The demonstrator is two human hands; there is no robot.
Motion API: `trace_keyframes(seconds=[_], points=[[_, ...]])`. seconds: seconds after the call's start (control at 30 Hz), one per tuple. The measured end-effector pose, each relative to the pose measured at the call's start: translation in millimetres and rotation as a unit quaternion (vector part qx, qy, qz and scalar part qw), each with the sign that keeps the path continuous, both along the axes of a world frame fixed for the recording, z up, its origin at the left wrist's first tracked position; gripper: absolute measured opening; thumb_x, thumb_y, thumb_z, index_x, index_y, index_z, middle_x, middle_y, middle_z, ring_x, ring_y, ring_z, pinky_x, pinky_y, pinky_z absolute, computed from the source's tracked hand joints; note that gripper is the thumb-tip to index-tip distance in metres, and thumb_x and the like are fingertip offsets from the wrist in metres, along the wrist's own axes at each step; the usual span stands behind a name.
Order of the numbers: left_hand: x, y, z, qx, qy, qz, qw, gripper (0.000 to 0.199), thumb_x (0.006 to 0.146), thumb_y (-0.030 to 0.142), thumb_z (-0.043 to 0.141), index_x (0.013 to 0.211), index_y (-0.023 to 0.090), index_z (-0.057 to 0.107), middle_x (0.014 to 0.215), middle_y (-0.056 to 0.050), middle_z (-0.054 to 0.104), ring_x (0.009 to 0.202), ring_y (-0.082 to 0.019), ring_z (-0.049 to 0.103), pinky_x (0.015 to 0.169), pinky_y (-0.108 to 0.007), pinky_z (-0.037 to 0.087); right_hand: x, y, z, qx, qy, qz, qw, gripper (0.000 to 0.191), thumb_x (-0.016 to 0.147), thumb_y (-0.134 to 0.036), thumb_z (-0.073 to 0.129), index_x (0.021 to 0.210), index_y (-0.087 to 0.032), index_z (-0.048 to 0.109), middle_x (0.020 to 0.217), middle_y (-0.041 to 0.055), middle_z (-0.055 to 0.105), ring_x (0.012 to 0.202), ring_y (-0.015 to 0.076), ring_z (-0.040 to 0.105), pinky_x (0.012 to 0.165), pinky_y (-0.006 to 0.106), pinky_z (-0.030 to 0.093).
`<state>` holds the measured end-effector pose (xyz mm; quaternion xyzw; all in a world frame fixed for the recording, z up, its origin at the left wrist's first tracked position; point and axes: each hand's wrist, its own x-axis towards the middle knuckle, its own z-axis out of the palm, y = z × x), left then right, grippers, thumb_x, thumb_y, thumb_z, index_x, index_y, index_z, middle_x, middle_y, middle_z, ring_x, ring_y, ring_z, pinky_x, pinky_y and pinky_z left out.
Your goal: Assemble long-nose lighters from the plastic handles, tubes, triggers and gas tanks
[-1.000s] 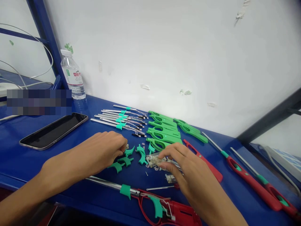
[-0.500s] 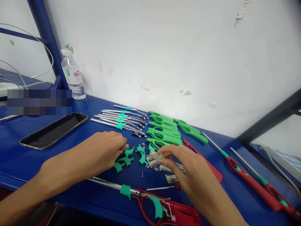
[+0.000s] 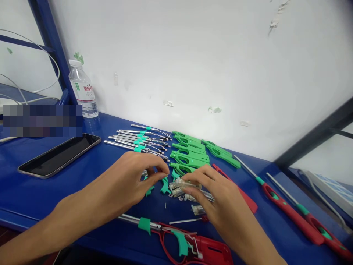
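My right hand (image 3: 217, 198) pinches a clear lighter fuel tank (image 3: 180, 182) between thumb and fingers, above more clear tanks (image 3: 198, 209) lying on the table. My left hand (image 3: 135, 176) is just left of it, its thumb and index fingertips together in a pinch; anything between them is too small to make out. Teal triggers (image 3: 165, 187) lie under and beside the left hand, partly hidden. Nearest me rests an opened red lighter shell (image 3: 212, 250) with a metal tube, a teal trigger and white wires in it. A small screw (image 3: 166, 205) lies between the hands.
Metal lighter tubes with wires (image 3: 140, 140) and green shells (image 3: 190, 149) lie in rows toward the wall. Red lighters (image 3: 292, 213) are at right, a screwdriver (image 3: 187, 221) in front. A phone (image 3: 60, 154) and water bottle (image 3: 84, 92) are at left.
My left hand has moved right, toward the fuel tank in my right hand, and its fingers have extended into a pinch. The right hand keeps its hold. The view has shifted slightly.
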<state>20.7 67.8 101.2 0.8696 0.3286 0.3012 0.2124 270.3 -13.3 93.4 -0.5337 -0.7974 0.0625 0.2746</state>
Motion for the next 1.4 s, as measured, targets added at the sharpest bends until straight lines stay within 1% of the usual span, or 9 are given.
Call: trace_keyframes(seconds=[0.23, 0.47, 0.63, 0.8, 0.93, 1.0, 1.1, 1.3, 1.4], points=[[5, -11, 2.2, -0.038, -0.040, -0.021, 0.998, 0.021, 0.102, 0.029, 0.065, 0.098, 0.030, 0.085, 0.079, 0.001, 0.078, 0.062, -0.016, 0.064, 0.062, -0.027, 0.053, -4, -2, 1.3, 0.035, 0.033, 0.021, 0.999, 0.019, 0.105, -0.015, 0.076, 0.113, -0.032, 0.073, 0.110, -0.0047, 0.083, 0.102, 0.0235, 0.080, 0.089, 0.039, 0.061], [7, -17, 6.5, -0.065, -0.054, -0.017, 0.996, 0.020, 0.102, 0.031, 0.065, 0.095, 0.030, 0.083, 0.067, 0.003, 0.068, 0.064, -0.018, 0.063, 0.061, -0.027, 0.052, -6, -4, 1.8, 0.074, 0.031, 0.031, 0.996, 0.020, 0.104, -0.014, 0.076, 0.113, -0.032, 0.073, 0.107, -0.0055, 0.086, 0.094, 0.0228, 0.082, 0.087, 0.039, 0.064], [8, -19, 9.7, -0.078, -0.058, -0.012, 0.995, 0.018, 0.104, 0.035, 0.066, 0.093, 0.028, 0.078, 0.067, 0.004, 0.065, 0.063, -0.017, 0.061, 0.060, -0.027, 0.049, -5, -3, 1.9, 0.087, 0.035, 0.035, 0.995, 0.015, 0.108, -0.017, 0.071, 0.110, -0.032, 0.074, 0.106, -0.0046, 0.086, 0.093, 0.0223, 0.082, 0.086, 0.038, 0.064], [8, -20, 10.9, -0.091, -0.069, -0.019, 0.993, 0.020, 0.104, 0.037, 0.065, 0.090, 0.027, 0.074, 0.072, 0.004, 0.068, 0.056, -0.014, 0.054, 0.052, -0.026, 0.045, -6, -2, 2.9, 0.088, 0.036, 0.029, 0.995, 0.020, 0.106, -0.014, 0.075, 0.112, -0.033, 0.071, 0.106, -0.0084, 0.084, 0.093, 0.0208, 0.080, 0.085, 0.037, 0.062], [8, -23, 8.7, -0.137, -0.112, -0.014, 0.984, 0.022, 0.103, 0.037, 0.065, 0.084, 0.026, 0.062, 0.072, 0.004, 0.064, 0.056, -0.014, 0.051, 0.047, -0.026, 0.040, -9, -4, 0.4, 0.094, 0.019, 0.026, 0.995, 0.016, 0.109, -0.017, 0.071, 0.115, -0.032, 0.069, 0.107, -0.0059, 0.084, 0.094, 0.0237, 0.081, 0.084, 0.040, 0.063], [10, -24, 7.9, -0.144, -0.130, -0.008, 0.981, 0.030, 0.103, 0.037, 0.063, 0.079, 0.026, 0.049, 0.069, 0.005, 0.057, 0.058, -0.014, 0.046, 0.049, -0.026, 0.039, -11, -5, -2.4, 0.097, -0.031, 0.015, 0.995, 0.014, 0.111, -0.017, 0.065, 0.115, -0.029, 0.070, 0.110, -0.0002, 0.083, 0.096, 0.0290, 0.081, 0.082, 0.045, 0.065], [12, -25, 7.7, -0.131, -0.135, 0.002, 0.982, 0.038, 0.101, 0.036, 0.063, 0.077, 0.027, 0.035, 0.068, 0.005, 0.049, 0.060, -0.014, 0.042, 0.051, -0.027, 0.039, -13, -5, -5.7, 0.081, -0.102, 0.005, 0.991, 0.022, 0.110, -0.012, 0.056, 0.115, -0.027, 0.071, 0.113, 0.0058, 0.082, 0.095, 0.0331, 0.081, 0.077, 0.048, 0.066], [12, -25, 11.3, -0.130, -0.127, 0.015, 0.983, 0.043, 0.099, 0.037, 0.062, 0.074, 0.027, 0.028, 0.068, 0.005, 0.042, 0.060, -0.015, 0.036, 0.051, -0.028, 0.039, -17, -2, -6.7, 0.052, -0.140, 0.007, 0.989, 0.033, 0.107, -0.005, 0.048, 0.120, -0.030, 0.067, 0.112, 0.0047, 0.080, 0.093, 0.0310, 0.078, 0.082, 0.048, 0.064], [11, -25, 15.1, -0.135, -0.120, 0.008, 0.984, 0.043, 0.097, 0.034, 0.062, 0.072, 0.026, 0.027, 0.066, 0.005, 0.041, 0.060, -0.014, 0.035, 0.050, -0.027, 0.037, -21, -2, -6.0, 0.078, -0.125, 0.008, 0.989, 0.033, 0.106, -0.003, 0.045, 0.111, -0.030, 0.063, 0.105, 0.0034, 0.077, 0.084, 0.0267, 0.076, 0.072, 0.041, 0.058]])
